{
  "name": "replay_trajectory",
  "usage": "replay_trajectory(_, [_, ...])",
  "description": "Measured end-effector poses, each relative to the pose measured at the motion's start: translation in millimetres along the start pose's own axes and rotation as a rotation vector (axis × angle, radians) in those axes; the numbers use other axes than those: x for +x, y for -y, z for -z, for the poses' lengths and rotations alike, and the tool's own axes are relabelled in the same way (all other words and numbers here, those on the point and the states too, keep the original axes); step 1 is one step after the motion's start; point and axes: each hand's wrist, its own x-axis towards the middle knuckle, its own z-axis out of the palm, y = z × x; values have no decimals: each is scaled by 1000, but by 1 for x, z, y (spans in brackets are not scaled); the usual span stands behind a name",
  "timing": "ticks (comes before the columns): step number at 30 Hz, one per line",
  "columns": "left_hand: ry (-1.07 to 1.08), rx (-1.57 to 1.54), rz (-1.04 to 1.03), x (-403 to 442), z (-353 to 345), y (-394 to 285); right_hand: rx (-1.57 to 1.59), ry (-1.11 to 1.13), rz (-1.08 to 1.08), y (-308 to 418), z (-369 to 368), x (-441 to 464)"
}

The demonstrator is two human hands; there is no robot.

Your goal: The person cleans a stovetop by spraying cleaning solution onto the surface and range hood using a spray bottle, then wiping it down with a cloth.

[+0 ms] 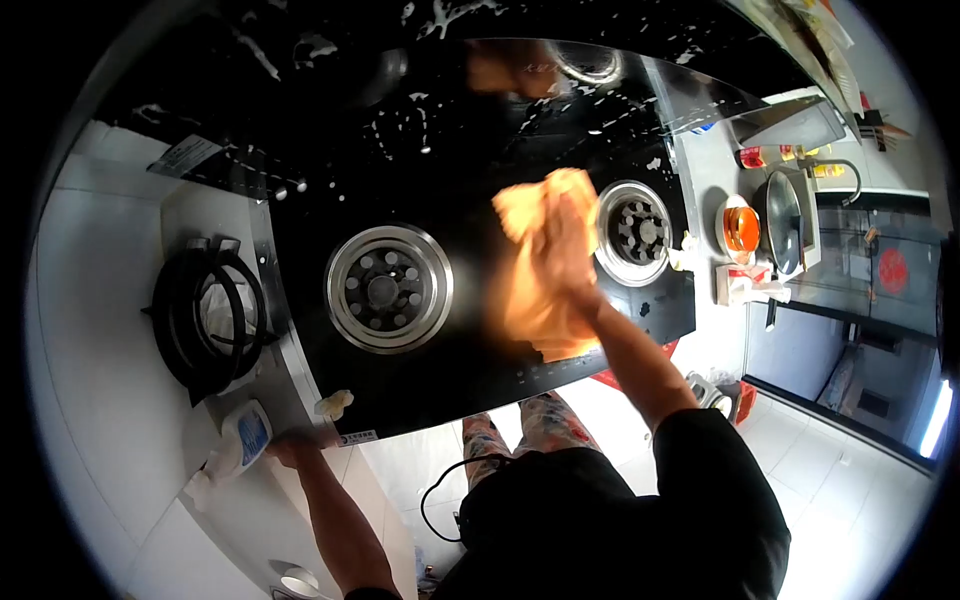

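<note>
An orange cloth (535, 290) lies on the black glass stove top (470, 385) between two round burners, its edges blurred by motion. My right hand (568, 245) presses on the cloth, close to the right burner (634, 233). The left burner (389, 289) is bare, with its metal ring showing. My left hand (290, 450) is at the counter edge by the front left corner of the stove, beside a white spray bottle (240, 438) with a blue label; its fingers are hard to make out. White foam spots the range hood (330, 110) above.
Black pan supports (208, 320) are stacked on the left counter. Crumpled yellowish scraps (334, 404) lie at the stove's front left corner. On the right counter are an orange-filled bowl (740, 228), a glass lid (784, 222) and a sink with a faucet (850, 180).
</note>
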Motion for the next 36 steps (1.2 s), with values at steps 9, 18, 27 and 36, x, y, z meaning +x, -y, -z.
replay_trajectory(9, [3,160,-76,12,0,7,333,-17,-51,12,-25,25])
replay_trajectory(18, [-50,224,-49,-59,7,-39,-237,-21,123,26,-52,65])
replay_trajectory(27, [-22,-60,29,7,1,10,113,-33,-36,25,-60,110])
replay_trajectory(36, [-14,192,-90,25,10,8,-544,-142,-375,-99,-31,76])
